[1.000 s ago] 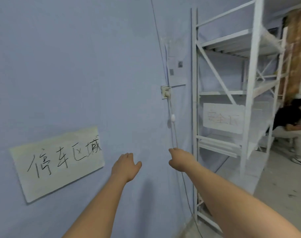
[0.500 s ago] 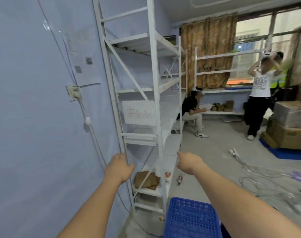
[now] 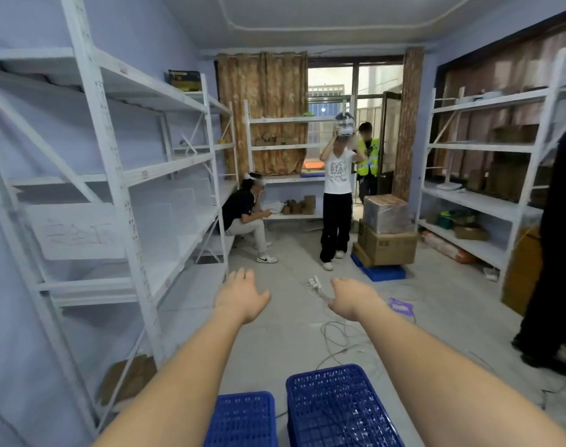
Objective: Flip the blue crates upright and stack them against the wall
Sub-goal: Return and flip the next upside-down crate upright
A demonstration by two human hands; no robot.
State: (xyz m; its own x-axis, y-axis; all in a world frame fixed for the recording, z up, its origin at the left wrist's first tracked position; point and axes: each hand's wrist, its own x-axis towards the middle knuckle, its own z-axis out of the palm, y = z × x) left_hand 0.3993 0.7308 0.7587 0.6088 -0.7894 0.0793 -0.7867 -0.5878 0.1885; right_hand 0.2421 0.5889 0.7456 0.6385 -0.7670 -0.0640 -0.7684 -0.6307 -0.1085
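Fingers (image 3: 243, 279) loosely open and empty on both hands, two blue crates (image 3: 339, 408) well below them.

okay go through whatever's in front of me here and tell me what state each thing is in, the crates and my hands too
Left blue crate: upside down, on floor.
Right blue crate: upside down, beside it, unstacked.
Left hand: open, empty.
Right hand: open, empty.
Cables: loose on floor.

I see white shelving (image 3: 120, 175) along the left wall, a seated person (image 3: 246, 214) beside it, and a standing person (image 3: 336, 188) near stacked cardboard boxes (image 3: 386, 233). Loose cables (image 3: 336, 337) lie on the floor (image 3: 291, 317).
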